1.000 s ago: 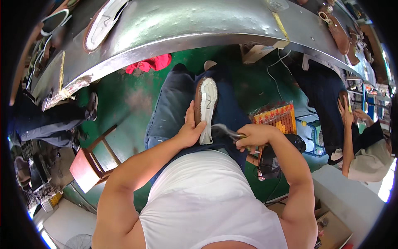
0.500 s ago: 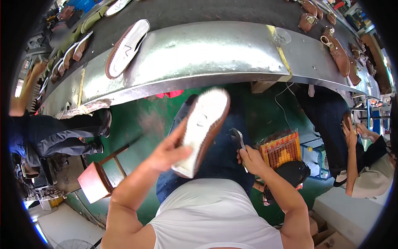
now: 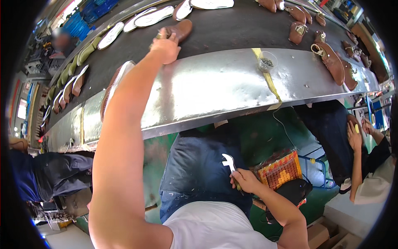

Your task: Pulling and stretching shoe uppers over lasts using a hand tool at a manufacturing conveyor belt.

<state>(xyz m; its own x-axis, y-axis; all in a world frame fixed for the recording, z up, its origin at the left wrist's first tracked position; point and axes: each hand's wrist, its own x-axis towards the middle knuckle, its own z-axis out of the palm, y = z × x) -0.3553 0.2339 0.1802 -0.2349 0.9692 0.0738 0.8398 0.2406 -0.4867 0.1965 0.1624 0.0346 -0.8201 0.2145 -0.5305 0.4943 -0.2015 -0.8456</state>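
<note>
My left arm reaches far over the metal ledge onto the dark work surface. There, my left hand (image 3: 166,47) is closed around the opening end of a brown shoe (image 3: 183,30); its fingers are partly hidden. A brown shoe with its white sole side up (image 3: 119,79) lies on the ledge, partly behind my forearm. Above my lap, my right hand (image 3: 245,181) grips a small hammer (image 3: 228,162) by its handle, the shiny metal head pointing up and away from me.
Shoes with white soles up (image 3: 154,17) line the far side of the dark surface (image 3: 224,31). Brown shoes (image 3: 331,62) lie at the right. A clear cup of small bits (image 3: 266,62) stands on the metal ledge (image 3: 215,83). Co-workers sit at both sides.
The white-soled shoe has left my left hand, which moved from above my lap out to a brown shoe on the dark surface. The hammer has turned and dropped lower in my right hand.
</note>
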